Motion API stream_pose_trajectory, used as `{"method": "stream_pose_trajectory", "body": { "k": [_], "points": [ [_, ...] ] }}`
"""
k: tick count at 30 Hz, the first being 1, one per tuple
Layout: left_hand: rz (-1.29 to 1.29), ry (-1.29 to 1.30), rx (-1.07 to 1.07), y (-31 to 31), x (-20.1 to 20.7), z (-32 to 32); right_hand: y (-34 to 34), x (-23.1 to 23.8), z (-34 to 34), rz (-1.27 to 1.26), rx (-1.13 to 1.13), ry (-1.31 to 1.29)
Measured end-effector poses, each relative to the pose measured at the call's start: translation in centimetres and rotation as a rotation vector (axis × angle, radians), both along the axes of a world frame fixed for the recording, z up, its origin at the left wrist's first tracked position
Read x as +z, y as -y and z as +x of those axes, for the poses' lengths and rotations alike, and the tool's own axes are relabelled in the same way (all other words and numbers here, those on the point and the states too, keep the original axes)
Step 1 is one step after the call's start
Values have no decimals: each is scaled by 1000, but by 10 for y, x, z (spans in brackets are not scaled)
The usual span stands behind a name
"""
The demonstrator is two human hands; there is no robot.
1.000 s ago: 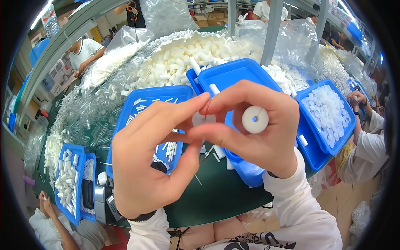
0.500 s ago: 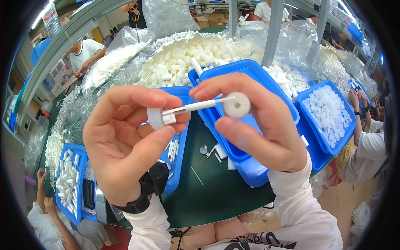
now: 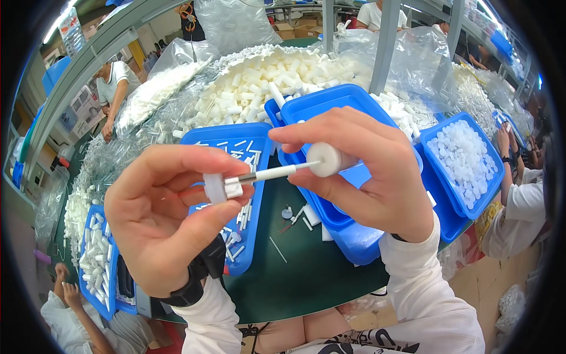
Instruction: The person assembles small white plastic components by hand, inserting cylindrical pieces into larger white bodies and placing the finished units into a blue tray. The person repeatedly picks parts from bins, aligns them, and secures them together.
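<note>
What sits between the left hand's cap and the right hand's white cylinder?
In the head view, a slim, mostly white rod spans from the cap in the left hand to the white cylinder in the right hand; whether its tip enters is unclear.

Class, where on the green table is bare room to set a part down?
Bare: the green tabletop along the front edge between the sleeves, nearer the person than the thin rod and central trays. Crowded: behind the trays, where white cylinders are heaped.
</note>
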State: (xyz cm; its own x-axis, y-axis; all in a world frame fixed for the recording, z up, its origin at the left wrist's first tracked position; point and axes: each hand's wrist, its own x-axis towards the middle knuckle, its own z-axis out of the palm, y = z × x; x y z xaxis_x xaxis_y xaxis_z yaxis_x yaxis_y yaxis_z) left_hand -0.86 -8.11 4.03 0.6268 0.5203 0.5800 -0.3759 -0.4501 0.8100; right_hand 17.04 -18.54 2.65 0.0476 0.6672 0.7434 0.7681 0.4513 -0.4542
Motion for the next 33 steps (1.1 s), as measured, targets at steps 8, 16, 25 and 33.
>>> {"method": "stream_pose_trajectory", "body": {
  "k": [8,16,25,33],
  "points": [
    [31,-111,-10,0,1,2,-2,-2,1,75,-61,167],
    [129,-53,108,-5,-3,5,8,3,8,100,162,-124],
    [87,-15,61,5,-3,13,-2,0,6,150,322,-212],
    [87,2,115,8,-3,14,2,0,6,126,309,-303]
  ]
}}
